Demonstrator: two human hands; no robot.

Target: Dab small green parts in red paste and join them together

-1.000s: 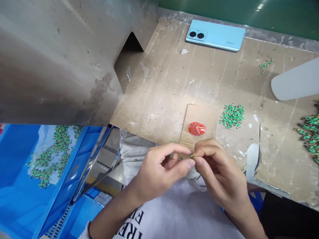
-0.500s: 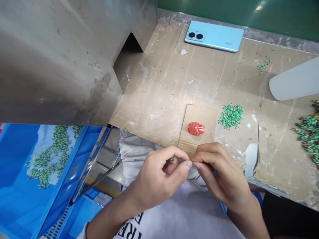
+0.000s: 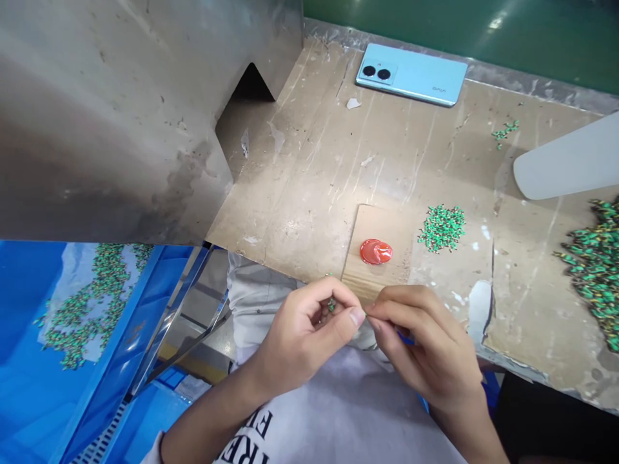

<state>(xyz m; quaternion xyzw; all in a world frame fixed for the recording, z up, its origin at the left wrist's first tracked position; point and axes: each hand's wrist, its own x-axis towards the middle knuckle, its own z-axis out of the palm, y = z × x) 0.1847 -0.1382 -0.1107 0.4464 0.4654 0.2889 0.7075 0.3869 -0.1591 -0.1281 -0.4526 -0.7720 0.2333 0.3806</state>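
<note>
1. While the left hand [image 3: 309, 338] pinches thumb to forefinger at the edge of a worn bench [image 3: 290, 212], small green pieces [image 3: 331, 305] show in the hollow of its curled fingers.
2. The right hand [image 3: 430, 348], tips against or just beside the left's, also has thumb and forefinger closed; whatever they grip is too small to tell.
3. At 12 o'clock from the fingertips, a glossy red cap [image 3: 376, 252] rests on a wooden board [image 3: 380, 222].
4. Between 1 and 2 o'clock lies a small green pile [image 3: 442, 229]; near 3, a larger heap [image 3: 597, 270] spreads over the bench.
5. At 9, a blue tray [image 3: 19, 322] bears a scatter of green pieces [image 3: 80, 322] on a white sheet [image 3: 75, 267].
</note>
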